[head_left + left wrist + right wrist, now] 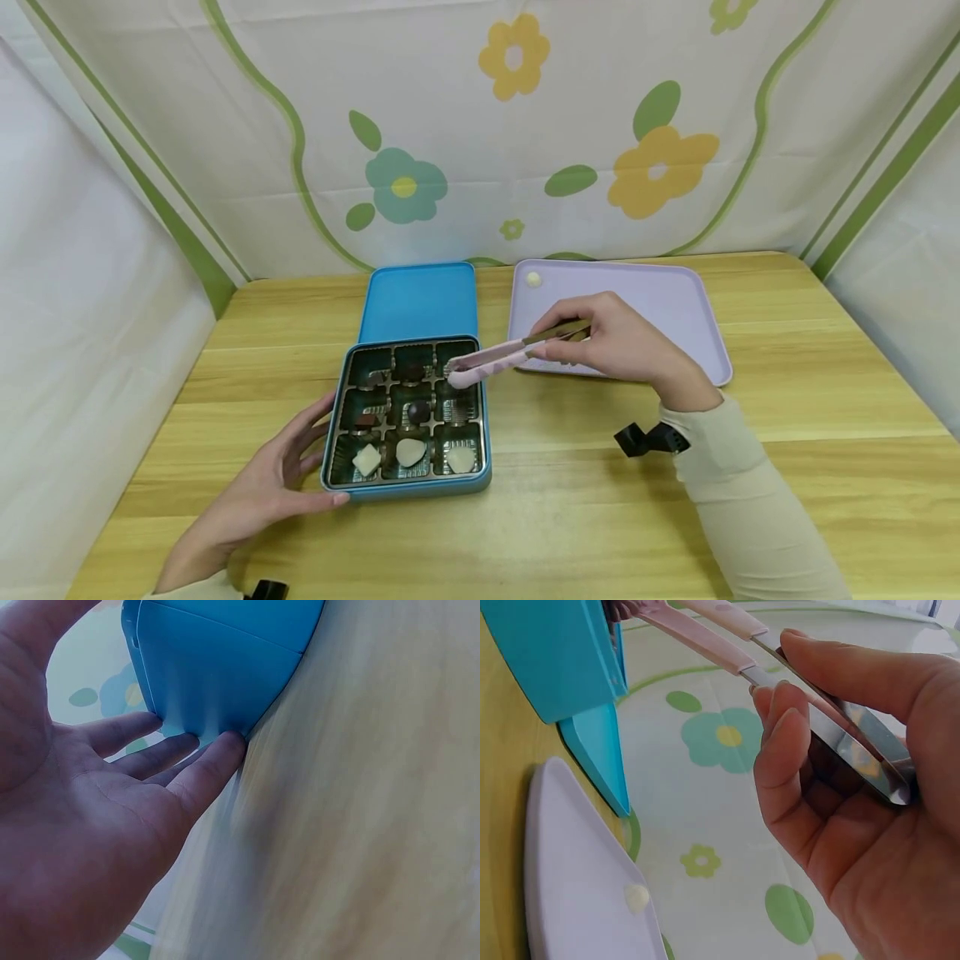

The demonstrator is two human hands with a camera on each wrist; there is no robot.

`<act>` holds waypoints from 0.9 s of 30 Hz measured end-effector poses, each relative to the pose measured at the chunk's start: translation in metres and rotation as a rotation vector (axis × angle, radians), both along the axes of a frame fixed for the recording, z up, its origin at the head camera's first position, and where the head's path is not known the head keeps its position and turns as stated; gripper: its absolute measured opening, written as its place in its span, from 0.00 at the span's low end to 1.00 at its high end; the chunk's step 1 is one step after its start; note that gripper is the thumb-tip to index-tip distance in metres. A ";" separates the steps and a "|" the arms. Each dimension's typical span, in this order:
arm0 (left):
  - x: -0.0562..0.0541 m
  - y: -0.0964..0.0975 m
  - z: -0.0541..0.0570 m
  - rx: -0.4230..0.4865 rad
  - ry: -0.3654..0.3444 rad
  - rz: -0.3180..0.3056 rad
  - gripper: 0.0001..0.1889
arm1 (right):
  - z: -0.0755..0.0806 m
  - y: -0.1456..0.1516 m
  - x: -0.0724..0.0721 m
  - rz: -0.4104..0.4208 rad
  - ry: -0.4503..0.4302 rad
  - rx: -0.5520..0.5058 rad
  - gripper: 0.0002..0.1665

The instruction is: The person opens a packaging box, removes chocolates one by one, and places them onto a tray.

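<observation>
My right hand (618, 342) grips the metal handle end of small tongs (491, 357) with pink tips, thumb on one arm and fingers on the other. Those tips overlap the back right compartment of a blue tin box (412, 493); what lies between them is hidden. In its front row sit three pale chocolates, such as an oval one (410, 452). Behind them are a reddish-brown chocolate (366, 421) and a dark round one (419, 411). My left hand (270, 475) touches the tin's left side with fairly straight fingers, its thumb at the front left corner.
A blue lid (420, 302) lies flat behind the tin. To the right is a lilac tray (645, 287), with a small white piece (533, 279) in its back left corner. A flowered cloth (465, 100) hangs behind the wooden table (555, 517).
</observation>
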State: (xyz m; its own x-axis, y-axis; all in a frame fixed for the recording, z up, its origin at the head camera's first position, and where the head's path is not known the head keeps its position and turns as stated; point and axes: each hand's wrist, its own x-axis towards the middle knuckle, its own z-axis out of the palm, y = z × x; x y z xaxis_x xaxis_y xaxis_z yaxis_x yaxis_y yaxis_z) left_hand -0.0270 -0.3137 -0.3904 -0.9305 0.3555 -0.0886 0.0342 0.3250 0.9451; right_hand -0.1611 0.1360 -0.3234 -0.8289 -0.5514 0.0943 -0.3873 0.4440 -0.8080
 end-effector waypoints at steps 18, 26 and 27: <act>0.002 -0.001 0.000 -0.022 -0.014 0.018 0.59 | -0.029 0.044 -0.016 -0.307 -0.140 -0.020 0.14; 0.002 -0.002 -0.001 -0.034 -0.019 0.021 0.60 | -0.059 0.061 -0.023 -0.468 -0.222 -0.077 0.21; 0.002 -0.002 -0.001 -0.034 -0.020 0.021 0.60 | -0.061 0.061 -0.024 -0.483 -0.225 -0.086 0.22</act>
State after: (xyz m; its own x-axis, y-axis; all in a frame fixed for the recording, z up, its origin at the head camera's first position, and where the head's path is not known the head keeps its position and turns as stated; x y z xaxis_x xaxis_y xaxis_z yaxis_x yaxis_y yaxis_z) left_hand -0.0251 -0.3153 -0.3912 -0.9358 0.3319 -0.1191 0.0080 0.3579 0.9337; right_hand -0.1855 0.1969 -0.3843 -0.9911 -0.1007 -0.0872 0.0318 0.4570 -0.8889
